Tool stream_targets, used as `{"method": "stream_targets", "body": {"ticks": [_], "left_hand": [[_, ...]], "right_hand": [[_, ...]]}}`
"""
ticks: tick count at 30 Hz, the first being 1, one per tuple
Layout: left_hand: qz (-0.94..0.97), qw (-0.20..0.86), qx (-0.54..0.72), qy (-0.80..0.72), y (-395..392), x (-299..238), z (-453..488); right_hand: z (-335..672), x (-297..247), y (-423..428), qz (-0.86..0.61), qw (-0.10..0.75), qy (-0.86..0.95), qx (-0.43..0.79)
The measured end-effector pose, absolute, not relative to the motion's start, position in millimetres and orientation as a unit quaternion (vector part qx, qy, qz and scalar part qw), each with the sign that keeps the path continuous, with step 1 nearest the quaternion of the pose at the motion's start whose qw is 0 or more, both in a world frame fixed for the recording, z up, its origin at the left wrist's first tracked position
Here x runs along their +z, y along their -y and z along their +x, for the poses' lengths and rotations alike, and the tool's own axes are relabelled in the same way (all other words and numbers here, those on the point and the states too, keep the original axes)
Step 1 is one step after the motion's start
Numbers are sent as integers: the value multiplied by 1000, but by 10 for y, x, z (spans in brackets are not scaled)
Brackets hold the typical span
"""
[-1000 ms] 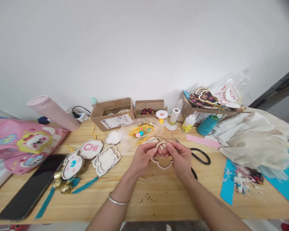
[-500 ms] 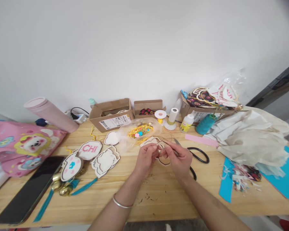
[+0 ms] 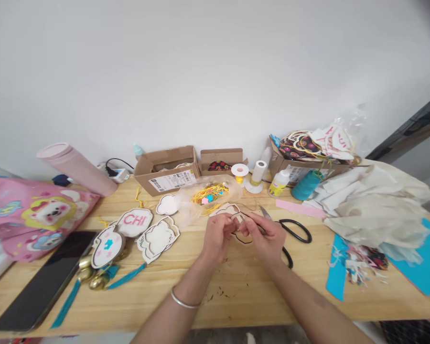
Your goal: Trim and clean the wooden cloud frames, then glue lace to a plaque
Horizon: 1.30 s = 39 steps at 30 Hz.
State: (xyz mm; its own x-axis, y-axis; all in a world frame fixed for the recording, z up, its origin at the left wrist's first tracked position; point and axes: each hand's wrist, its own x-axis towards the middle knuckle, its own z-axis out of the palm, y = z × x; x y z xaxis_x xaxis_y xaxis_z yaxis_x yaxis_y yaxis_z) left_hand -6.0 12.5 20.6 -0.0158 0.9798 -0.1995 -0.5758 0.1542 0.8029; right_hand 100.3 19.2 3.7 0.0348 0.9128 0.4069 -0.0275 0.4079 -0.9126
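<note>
Near the middle of the table, my left hand (image 3: 217,236) and my right hand (image 3: 268,239) pinch a small, pale wooden cut-out frame (image 3: 239,216) with a dark edge between their fingertips. A thin dark strip or tool shows along my right fingers; I cannot make out which. Below the fingertips lies another scalloped wooden outline (image 3: 244,241), partly covered by my hands. Behind them rests a further pale cut-out (image 3: 226,209). Black-handled scissors (image 3: 296,231) lie just right of my right hand, partly hidden by it.
Left are a phone (image 3: 43,282), decorated tags with bells (image 3: 108,246) and layered wooden cut-outs (image 3: 158,239). Behind stand cardboard boxes (image 3: 172,183), a thread spool (image 3: 239,170), a glue bottle (image 3: 278,184) and a teal thread cone (image 3: 306,185). Crumpled fabric (image 3: 376,200) lies right.
The held wooden frame has tilted slightly, and more of its opening shows between my fingers. Both hands keep their pinch in nearly the same place. The camera view has shifted slightly.
</note>
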Motion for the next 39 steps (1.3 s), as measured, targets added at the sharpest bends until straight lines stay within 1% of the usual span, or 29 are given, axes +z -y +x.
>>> {"method": "stream_targets", "body": {"ticks": [6,8,10,14,15,17,23,29,34,39], "left_hand": [[295,662,578,-376,-134,183,-158],[323,649,566,-393,-144,176,-210],[373,592,563,-439,-150,173,-251],[500,387,584,-510,-160,168,-264],[518,351,582,-519,-164,165,-256],[538,315,568,-537,-173,156,-238],[523,344,542,-561,-185,110,-206],[532,306,563,-554,-153,125,-177],[491,313,599,-550,-126,198,-164],[482,280,656,-509,-58,349,-242]], "right_hand": [[1014,61,-259,-408,615,498,455],[1033,90,-296,-421,619,470,468],[1050,124,-326,-424,621,449,482],[1057,175,-340,-429,614,448,488],[1054,179,-335,-431,612,455,483],[1044,178,-319,-431,609,468,473],[1025,136,-265,-412,612,501,453],[1006,127,-211,-419,612,512,433],[1014,150,-271,-422,610,444,502],[1085,167,-385,-409,595,369,586]]}}
